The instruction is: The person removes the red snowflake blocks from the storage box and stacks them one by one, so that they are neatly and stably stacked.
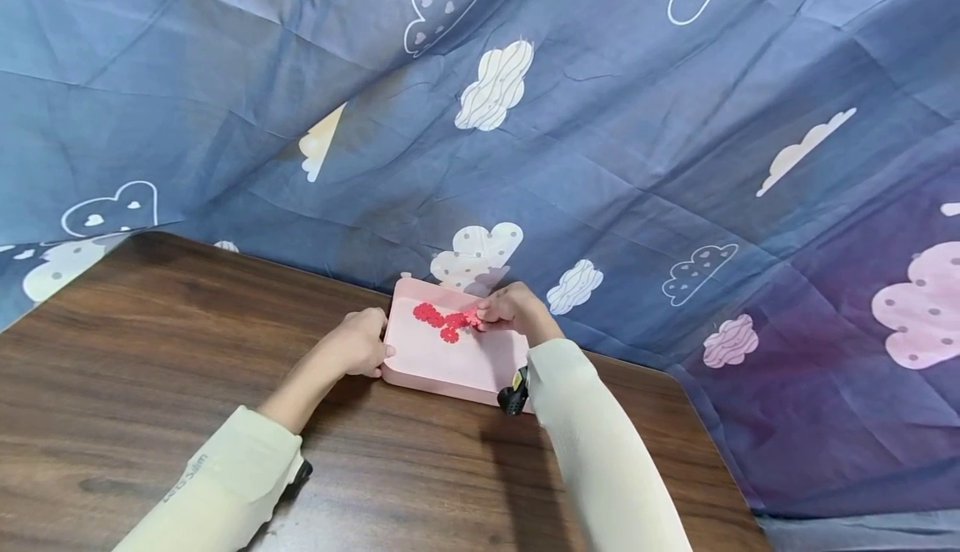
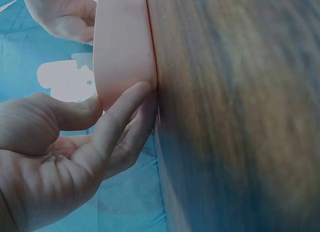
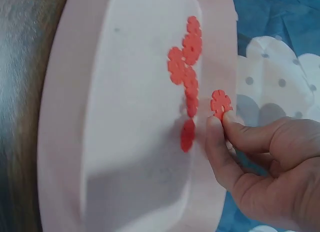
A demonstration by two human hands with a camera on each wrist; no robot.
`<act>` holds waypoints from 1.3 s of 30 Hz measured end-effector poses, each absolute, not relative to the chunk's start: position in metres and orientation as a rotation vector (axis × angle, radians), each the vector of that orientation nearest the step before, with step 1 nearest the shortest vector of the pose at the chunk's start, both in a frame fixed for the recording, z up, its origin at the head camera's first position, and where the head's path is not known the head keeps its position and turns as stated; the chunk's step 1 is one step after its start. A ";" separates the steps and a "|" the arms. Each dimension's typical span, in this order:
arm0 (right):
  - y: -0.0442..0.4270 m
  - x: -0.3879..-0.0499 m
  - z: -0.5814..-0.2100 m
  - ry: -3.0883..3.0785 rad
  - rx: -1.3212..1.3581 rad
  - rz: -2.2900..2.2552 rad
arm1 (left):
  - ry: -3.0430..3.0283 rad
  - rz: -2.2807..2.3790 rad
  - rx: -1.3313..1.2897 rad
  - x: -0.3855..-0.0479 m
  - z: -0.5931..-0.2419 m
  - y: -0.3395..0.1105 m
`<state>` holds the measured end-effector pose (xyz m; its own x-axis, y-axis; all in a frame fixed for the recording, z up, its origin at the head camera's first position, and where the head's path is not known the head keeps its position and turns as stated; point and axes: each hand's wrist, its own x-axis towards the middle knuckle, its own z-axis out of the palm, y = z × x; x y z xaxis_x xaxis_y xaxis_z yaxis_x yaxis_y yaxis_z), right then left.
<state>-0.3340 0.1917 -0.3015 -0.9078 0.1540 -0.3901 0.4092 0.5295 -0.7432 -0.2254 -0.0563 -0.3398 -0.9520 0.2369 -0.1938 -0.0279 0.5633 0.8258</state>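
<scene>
A shallow pink tray [image 1: 442, 362] sits on the wooden table with several red flower-shaped notched discs [image 3: 176, 65] inside it, some joined in a chain. My left hand [image 1: 363, 343] holds the tray's left end; in the left wrist view its thumb is at the rim and its fingers [image 2: 131, 99] lie along the outer wall near the bottom. Over the far side of the tray, my right hand [image 1: 517, 310] pinches one red notched disc [image 3: 220, 102] between thumb and forefinger. That disc is held up apart from the others in the right wrist view.
The brown wooden table [image 1: 187, 352] extends left of the tray and in front of it. A blue cloth [image 1: 360, 135] with cloud patterns hangs right behind the tray and along the right side. Black wrist devices [image 1: 513, 400] sit at both cuffs.
</scene>
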 end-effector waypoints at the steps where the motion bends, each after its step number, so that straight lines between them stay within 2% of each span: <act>1: 0.194 -0.334 -0.299 2.496 0.468 -1.318 | 2.512 1.340 0.172 -0.225 -0.340 -0.057; 12: 0.226 -0.329 -0.275 2.531 0.450 -1.187 | 2.477 1.374 0.159 -0.226 -0.340 -0.057; 22: 0.279 -0.321 -0.260 2.499 0.413 -1.139 | 2.483 1.356 0.165 -0.225 -0.339 -0.057; 39: 0.345 -0.300 -0.281 2.519 0.587 -1.122 | 2.476 1.360 0.168 -0.226 -0.339 -0.058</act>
